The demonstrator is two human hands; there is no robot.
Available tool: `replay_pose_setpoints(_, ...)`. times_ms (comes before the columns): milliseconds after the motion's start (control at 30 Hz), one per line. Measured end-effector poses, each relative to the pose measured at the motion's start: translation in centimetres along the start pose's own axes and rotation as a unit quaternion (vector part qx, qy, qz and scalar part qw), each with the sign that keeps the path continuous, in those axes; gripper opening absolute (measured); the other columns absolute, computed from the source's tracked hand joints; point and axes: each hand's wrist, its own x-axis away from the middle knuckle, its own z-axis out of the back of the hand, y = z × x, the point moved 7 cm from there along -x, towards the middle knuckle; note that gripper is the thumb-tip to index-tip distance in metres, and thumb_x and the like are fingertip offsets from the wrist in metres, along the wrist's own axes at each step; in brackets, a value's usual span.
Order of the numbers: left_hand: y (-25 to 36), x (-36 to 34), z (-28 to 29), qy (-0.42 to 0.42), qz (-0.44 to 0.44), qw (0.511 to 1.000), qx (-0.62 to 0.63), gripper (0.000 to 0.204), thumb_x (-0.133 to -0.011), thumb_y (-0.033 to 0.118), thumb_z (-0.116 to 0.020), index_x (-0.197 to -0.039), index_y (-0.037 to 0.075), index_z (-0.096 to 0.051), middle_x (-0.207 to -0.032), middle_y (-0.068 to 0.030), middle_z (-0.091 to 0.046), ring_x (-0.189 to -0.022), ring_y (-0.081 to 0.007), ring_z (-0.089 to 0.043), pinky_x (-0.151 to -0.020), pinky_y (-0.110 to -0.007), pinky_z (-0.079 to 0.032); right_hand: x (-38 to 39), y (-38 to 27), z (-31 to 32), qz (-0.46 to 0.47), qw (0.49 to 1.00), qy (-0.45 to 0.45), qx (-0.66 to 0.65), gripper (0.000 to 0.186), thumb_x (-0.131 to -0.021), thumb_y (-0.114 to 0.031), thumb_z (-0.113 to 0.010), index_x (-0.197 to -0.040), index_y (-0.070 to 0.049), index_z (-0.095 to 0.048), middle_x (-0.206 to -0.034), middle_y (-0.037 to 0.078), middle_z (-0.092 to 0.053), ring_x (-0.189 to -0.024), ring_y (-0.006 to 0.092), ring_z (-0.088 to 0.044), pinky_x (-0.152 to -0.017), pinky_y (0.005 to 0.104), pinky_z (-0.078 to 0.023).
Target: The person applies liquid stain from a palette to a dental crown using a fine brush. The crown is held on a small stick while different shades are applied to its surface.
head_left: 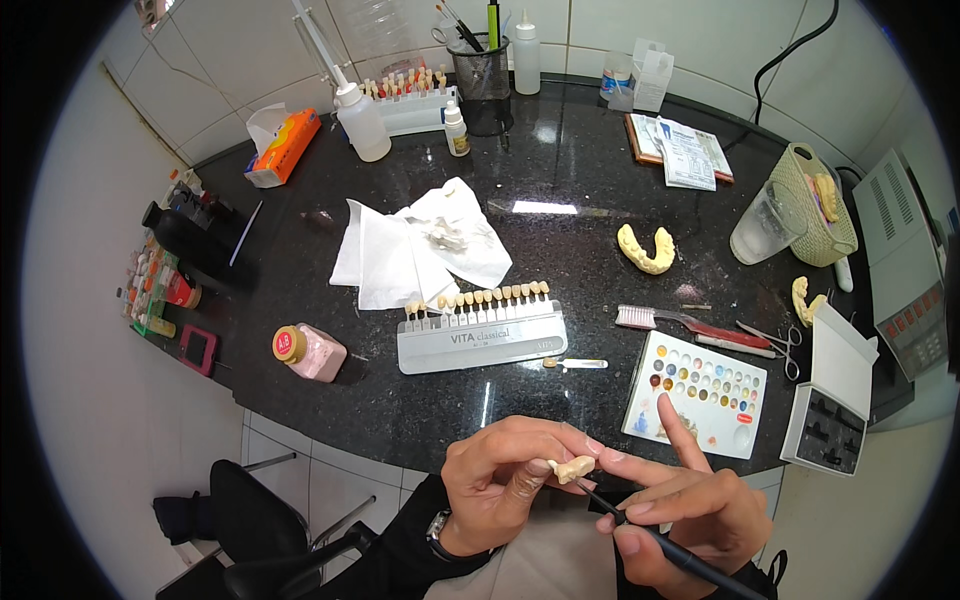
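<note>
Head view, at the near edge of the black counter (300, 330): two bare hands meet over the person's lap.
Work in hand: a small cream dental piece (574, 467) is being touched up with a fine brush (650, 535); judging by the wells of colour set out in the palette (700, 392), painting appears under way, not finished.
Done and left: how much of the piece is already coated cannot be told at this size; a tooth shade guide (480, 335) stands ready beyond the piece.
Left hand (505, 480): fingers curled shut, pinching the piece between thumb and fingertips.
Right hand (690, 505): closed on the brush like a pen, forefinger lifted towards the palette, bristle end touching the piece from below.
Where the piece is: in the air, just nearer the person than the shade guide, left of the palette.
Beyond the shade guide: crumpled white tissue (420, 245); a yellow jaw cast (646, 248) lies further right.
</note>
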Motion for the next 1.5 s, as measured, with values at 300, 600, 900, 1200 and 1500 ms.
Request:
replay_pose_setpoints(300,0.2,-0.2,-0.2,-0.011,-0.005,1.0,-0.002,0.026,-0.084,0.02,-0.052,-0.085,-0.005,-0.046,-0.08,-0.0195,-0.054,-0.065,-0.0222,-0.062,-0.048,-0.023,-0.055,0.0,0.0,0.4,-0.057,0.997,0.053,-0.02,0.013,-0.069,-0.003,-0.07,-0.074,-0.01,-0.06,-0.068,0.002,-0.064,-0.088,0.0258,-0.061,-0.099,0.0581,-0.016)
replay_pose_setpoints(600,0.1,0.0,0.0,-0.004,0.039,0.998,0.038,0.022,-0.087,0.014,-0.048,-0.089,-0.008,-0.049,-0.087,-0.023,-0.055,-0.075,-0.0238,-0.062,-0.057,-0.028,-0.056,0.1,-0.2,-0.2,0.027,0.997,0.046,-0.052,0.021,-0.068,0.002,-0.063,-0.082,-0.007,-0.049,-0.059,0.008,-0.062,-0.09,0.0331,-0.06,-0.1,0.0586,-0.006)
replay_pose_setpoints(900,0.6,0.0,-0.2,0.017,0.084,0.996,0.016,0.018,-0.087,0.007,-0.046,-0.091,-0.011,-0.05,-0.094,-0.0245,-0.055,-0.086,-0.0266,-0.06,-0.065,-0.031,-0.057,-0.1,-0.2,-1.2,0.033,0.998,0.021,0.044,0.029,-0.061,-0.002,-0.072,-0.081,-0.011,-0.054,-0.068,0.003,-0.064,-0.091,0.0259,-0.061,-0.1,0.0585,-0.009)
replay_pose_setpoints(1200,0.4,0.1,-0.2,0.015,0.083,0.996,0.024,0.019,-0.087,0.007,-0.045,-0.093,-0.011,-0.05,-0.095,-0.0245,-0.055,-0.087,-0.0272,-0.06,-0.066,-0.031,-0.057,-0.2,-0.5,-1.0,0.031,0.995,0.031,0.086,0.022,-0.06,-0.002,-0.072,-0.074,-0.011,-0.058,-0.066,0.001,-0.063,-0.086,0.0256,-0.062,-0.098,0.0599,-0.016)
replay_pose_setpoints(1500,0.2,0.1,0.2,0.051,0.121,0.991,0.001,0.019,-0.087,0.009,-0.046,-0.09,-0.01,-0.046,-0.089,-0.0227,-0.056,-0.08,-0.0281,-0.061,-0.06,-0.031,-0.056,0.3,-2.2,-0.2,0.194,0.977,0.063,0.059,0.016,-0.081,-0.016,-0.059,-0.085,-0.001,-0.056,-0.078,0.011,-0.063,-0.082,0.0268,-0.063,-0.091,0.0544,-0.032)
